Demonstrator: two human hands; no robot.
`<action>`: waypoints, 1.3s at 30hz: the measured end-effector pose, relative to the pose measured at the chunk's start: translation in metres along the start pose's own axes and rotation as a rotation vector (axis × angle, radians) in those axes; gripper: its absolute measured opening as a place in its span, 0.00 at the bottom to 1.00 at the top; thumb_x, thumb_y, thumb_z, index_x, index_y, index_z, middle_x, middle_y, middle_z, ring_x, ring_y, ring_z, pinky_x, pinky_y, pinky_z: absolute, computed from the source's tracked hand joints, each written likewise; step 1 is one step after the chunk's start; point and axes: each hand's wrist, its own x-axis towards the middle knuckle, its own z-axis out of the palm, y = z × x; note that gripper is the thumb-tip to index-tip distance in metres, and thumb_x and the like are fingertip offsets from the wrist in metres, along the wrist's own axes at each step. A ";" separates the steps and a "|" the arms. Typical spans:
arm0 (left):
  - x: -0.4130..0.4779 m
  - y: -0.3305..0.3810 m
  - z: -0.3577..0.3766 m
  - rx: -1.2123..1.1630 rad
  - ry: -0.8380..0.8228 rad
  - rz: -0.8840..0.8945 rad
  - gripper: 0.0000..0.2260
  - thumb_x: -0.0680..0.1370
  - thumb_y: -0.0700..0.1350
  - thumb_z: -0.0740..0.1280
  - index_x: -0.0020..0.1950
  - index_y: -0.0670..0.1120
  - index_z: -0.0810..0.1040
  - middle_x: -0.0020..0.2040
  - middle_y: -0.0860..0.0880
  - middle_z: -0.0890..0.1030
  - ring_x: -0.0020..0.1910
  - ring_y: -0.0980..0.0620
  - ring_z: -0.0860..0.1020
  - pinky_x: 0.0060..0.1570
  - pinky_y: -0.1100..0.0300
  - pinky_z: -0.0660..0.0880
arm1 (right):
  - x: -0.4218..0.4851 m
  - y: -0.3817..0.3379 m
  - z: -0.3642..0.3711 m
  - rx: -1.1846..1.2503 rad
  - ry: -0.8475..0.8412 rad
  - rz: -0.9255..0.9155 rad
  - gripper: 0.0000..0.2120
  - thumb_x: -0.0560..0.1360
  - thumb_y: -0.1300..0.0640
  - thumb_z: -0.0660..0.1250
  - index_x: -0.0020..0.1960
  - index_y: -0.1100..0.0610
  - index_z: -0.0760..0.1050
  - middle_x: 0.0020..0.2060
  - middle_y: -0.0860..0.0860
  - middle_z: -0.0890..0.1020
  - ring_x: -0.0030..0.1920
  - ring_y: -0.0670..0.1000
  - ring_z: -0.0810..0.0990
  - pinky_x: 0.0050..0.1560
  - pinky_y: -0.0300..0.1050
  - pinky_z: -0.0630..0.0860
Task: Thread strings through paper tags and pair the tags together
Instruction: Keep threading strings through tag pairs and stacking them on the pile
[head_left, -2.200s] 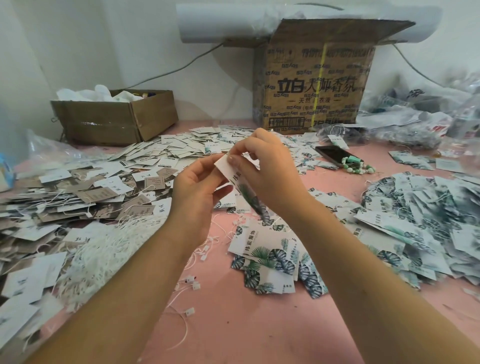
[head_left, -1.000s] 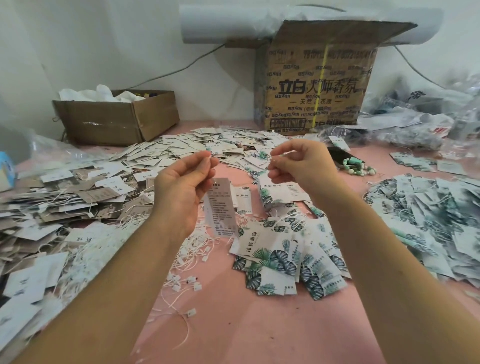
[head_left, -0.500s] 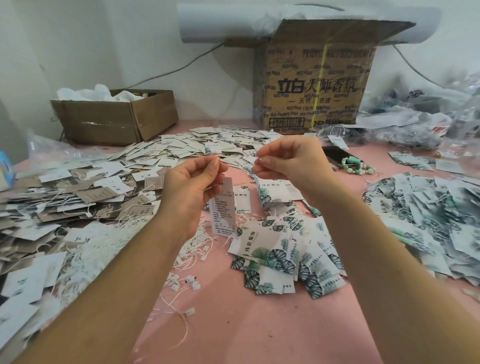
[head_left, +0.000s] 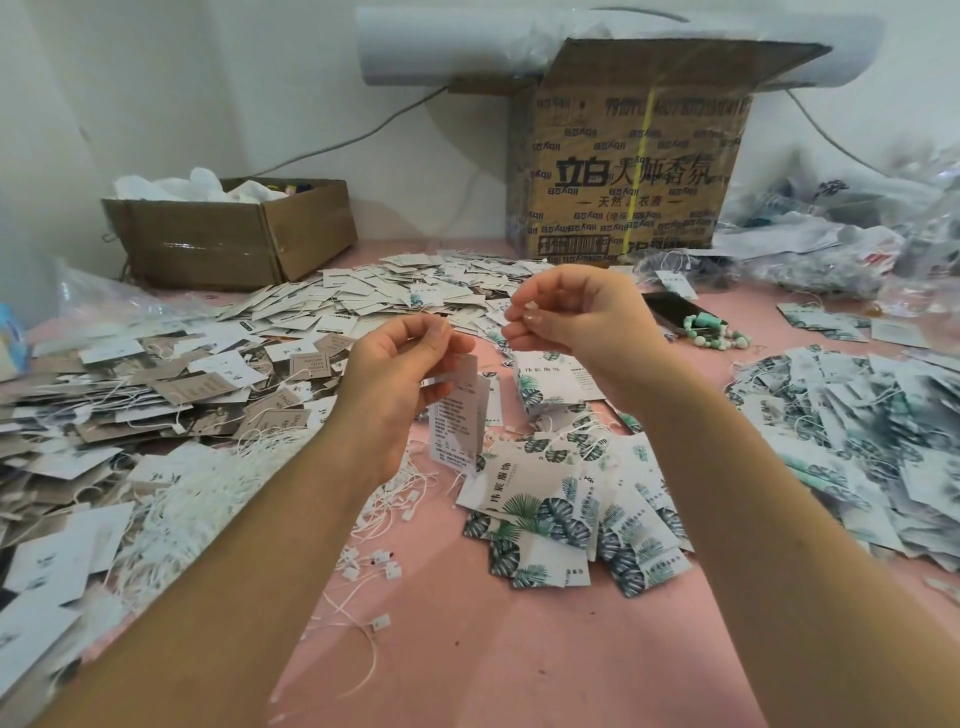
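the pair of tags (head_left: 457, 415) hung in the air in front of the tall printed box (head_left: 623, 171), nearer to me than it and a little to its left, one card behind the other with the small print facing me. my left hand (head_left: 400, 374) gripped them at the top edge, thumb and forefinger pinched on the card, the other fingers curled under. my right hand (head_left: 571, 317), closer to the box than the left, was pinched on a small white bit that i took for the string end (head_left: 531, 315). the string between the hands was too thin to make out, so i couldn't tell whether it ran through both holes.

i judged the step to be drawing the string through and closing it. to do that well i'd want the left pinch to hold the holes lined up, the pull level and gentle so the paper didn't tear, and the end seated fully before letting go.

on the pink table (head_left: 467, 649) in front of the box lay a fan of leaf-printed tags (head_left: 561, 514), with loose strings (head_left: 208, 499) out to the box's front left and a heap of strung tags (head_left: 857, 431) to its front right. a phone (head_left: 670, 309) and a bead bracelet (head_left: 714, 332) sat just before the box's right corner, and a low brown box (head_left: 228, 234) stood to its left.
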 end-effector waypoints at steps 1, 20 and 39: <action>0.000 0.000 0.000 -0.003 0.000 0.000 0.05 0.78 0.42 0.64 0.43 0.48 0.76 0.34 0.55 0.83 0.33 0.61 0.79 0.33 0.66 0.75 | 0.000 0.000 0.000 0.017 -0.001 0.009 0.12 0.73 0.77 0.59 0.41 0.63 0.75 0.35 0.57 0.79 0.31 0.47 0.81 0.37 0.38 0.80; -0.006 0.002 0.006 0.134 -0.084 0.117 0.05 0.77 0.40 0.66 0.43 0.48 0.79 0.32 0.55 0.82 0.33 0.62 0.78 0.33 0.69 0.73 | -0.001 -0.001 0.015 -0.142 -0.045 -0.091 0.09 0.71 0.70 0.68 0.46 0.59 0.80 0.25 0.46 0.79 0.27 0.43 0.77 0.32 0.36 0.78; -0.008 0.006 0.006 0.119 -0.109 0.115 0.05 0.77 0.41 0.65 0.42 0.46 0.79 0.32 0.54 0.81 0.32 0.59 0.76 0.36 0.67 0.73 | 0.001 0.001 0.012 -0.015 -0.098 -0.067 0.11 0.71 0.73 0.65 0.43 0.58 0.79 0.30 0.51 0.80 0.30 0.45 0.80 0.36 0.36 0.78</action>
